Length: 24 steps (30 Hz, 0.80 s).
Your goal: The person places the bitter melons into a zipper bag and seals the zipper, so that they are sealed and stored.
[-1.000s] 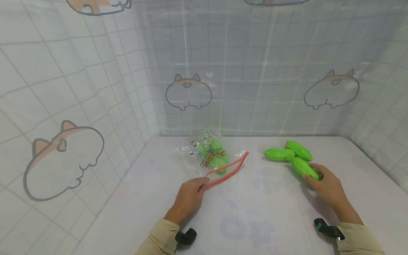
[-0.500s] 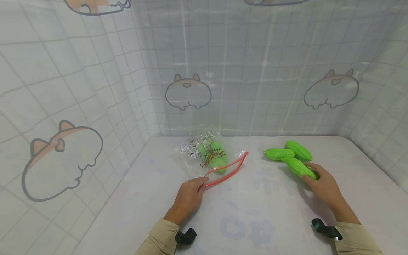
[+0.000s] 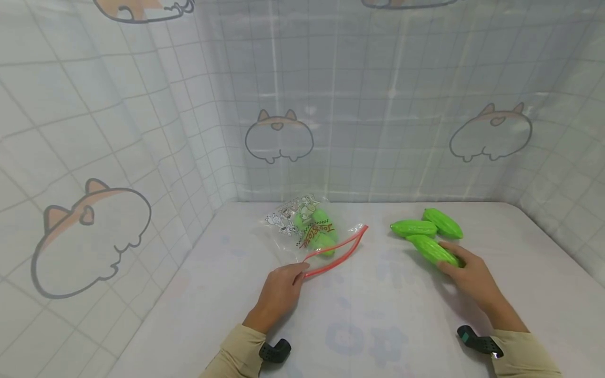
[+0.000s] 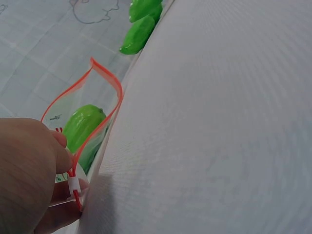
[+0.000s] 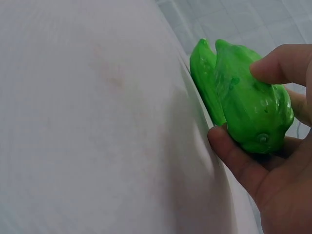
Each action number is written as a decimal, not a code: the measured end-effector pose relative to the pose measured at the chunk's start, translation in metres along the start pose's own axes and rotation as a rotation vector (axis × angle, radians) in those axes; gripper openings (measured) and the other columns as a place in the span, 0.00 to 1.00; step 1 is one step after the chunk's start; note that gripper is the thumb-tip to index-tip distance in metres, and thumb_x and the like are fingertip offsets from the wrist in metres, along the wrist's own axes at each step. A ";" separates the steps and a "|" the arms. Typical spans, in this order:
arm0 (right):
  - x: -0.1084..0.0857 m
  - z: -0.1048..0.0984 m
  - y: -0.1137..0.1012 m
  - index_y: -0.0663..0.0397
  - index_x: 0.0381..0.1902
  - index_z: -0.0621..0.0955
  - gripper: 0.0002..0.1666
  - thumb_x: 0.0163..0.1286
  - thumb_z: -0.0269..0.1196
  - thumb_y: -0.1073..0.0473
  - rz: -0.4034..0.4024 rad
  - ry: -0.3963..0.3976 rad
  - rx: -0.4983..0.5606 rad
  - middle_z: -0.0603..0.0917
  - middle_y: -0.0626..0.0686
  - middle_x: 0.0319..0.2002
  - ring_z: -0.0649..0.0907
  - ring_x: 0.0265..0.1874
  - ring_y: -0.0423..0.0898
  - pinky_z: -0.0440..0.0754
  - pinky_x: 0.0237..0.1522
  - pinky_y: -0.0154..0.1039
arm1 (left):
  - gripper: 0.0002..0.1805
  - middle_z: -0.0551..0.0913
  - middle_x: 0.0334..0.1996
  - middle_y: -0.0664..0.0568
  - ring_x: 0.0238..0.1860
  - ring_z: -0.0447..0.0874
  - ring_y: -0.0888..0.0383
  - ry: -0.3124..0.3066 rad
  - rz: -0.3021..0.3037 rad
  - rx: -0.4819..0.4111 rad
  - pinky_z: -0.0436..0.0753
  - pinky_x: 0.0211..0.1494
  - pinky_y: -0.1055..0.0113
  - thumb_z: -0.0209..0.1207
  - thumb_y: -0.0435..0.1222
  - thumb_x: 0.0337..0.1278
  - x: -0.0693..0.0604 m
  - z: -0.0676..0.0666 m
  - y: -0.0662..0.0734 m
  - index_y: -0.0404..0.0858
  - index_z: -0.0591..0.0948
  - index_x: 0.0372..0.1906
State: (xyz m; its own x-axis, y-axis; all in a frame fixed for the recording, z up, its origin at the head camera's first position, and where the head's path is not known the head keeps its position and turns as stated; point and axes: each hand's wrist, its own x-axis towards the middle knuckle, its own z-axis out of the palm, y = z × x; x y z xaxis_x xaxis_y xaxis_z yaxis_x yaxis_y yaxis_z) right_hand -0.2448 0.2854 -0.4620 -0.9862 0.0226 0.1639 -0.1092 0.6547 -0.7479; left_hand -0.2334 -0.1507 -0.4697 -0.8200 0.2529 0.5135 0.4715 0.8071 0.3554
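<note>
A clear printed zip bag (image 3: 283,236) with a red rim (image 3: 340,262) lies on the table, several green pieces (image 3: 323,242) inside. Its mouth gapes toward the right. My left hand (image 3: 280,294) pinches the near corner of the rim, by the white slider (image 4: 74,185) in the left wrist view. My right hand (image 3: 477,281) grips the near end of a ridged green vegetable (image 3: 432,249), thumb on one side and fingers on the other (image 5: 251,100). Behind it lie two similar green vegetables, one pointing left (image 3: 413,228) and one slanting (image 3: 443,223).
The pale printed table (image 3: 359,315) ends at a grid-patterned curtain (image 3: 378,157) at the back, with more of it along the left (image 3: 165,210) and right sides. Dark bands sit at both sleeve cuffs.
My right hand has moved left with the green vegetable in its grip, while the other two have stayed put. The bag and my left hand have not visibly moved.
</note>
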 end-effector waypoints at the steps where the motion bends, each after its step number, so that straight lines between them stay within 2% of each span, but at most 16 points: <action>1: 0.000 0.001 -0.001 0.59 0.74 0.66 0.39 0.73 0.62 0.47 -0.005 -0.003 0.011 0.62 0.75 0.70 0.63 0.67 0.73 0.61 0.61 0.74 | 0.14 0.88 0.46 0.50 0.49 0.87 0.54 0.001 0.000 0.000 0.84 0.53 0.56 0.67 0.30 0.60 0.000 0.000 0.000 0.40 0.88 0.51; 8: -0.001 0.004 -0.006 0.59 0.75 0.65 0.42 0.73 0.62 0.44 -0.018 -0.054 0.076 0.62 0.74 0.71 0.62 0.68 0.71 0.59 0.62 0.74 | 0.14 0.88 0.46 0.50 0.48 0.87 0.54 0.002 0.004 -0.004 0.84 0.52 0.56 0.67 0.31 0.60 0.000 -0.001 0.000 0.40 0.88 0.51; 13: -0.002 0.007 -0.012 0.60 0.74 0.65 0.42 0.72 0.64 0.45 -0.039 -0.083 0.135 0.63 0.71 0.71 0.63 0.67 0.68 0.60 0.63 0.72 | 0.14 0.88 0.46 0.50 0.48 0.87 0.55 0.003 0.001 -0.004 0.84 0.52 0.56 0.67 0.31 0.60 0.000 0.000 0.000 0.41 0.88 0.51; 24: -0.002 0.012 -0.016 0.56 0.74 0.67 0.39 0.72 0.63 0.47 -0.065 -0.114 0.178 0.67 0.66 0.70 0.66 0.66 0.63 0.61 0.63 0.68 | 0.14 0.88 0.46 0.51 0.49 0.87 0.55 0.012 0.009 -0.007 0.84 0.53 0.56 0.67 0.30 0.60 0.000 0.001 -0.002 0.41 0.88 0.50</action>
State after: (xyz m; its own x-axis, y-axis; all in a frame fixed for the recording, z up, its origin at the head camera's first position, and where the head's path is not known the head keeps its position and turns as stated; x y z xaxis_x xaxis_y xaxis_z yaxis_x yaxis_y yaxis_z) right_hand -0.2423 0.2657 -0.4585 -0.9830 -0.1073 0.1489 -0.1829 0.5078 -0.8418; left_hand -0.2342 -0.1518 -0.4709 -0.8116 0.2540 0.5260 0.4815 0.8008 0.3562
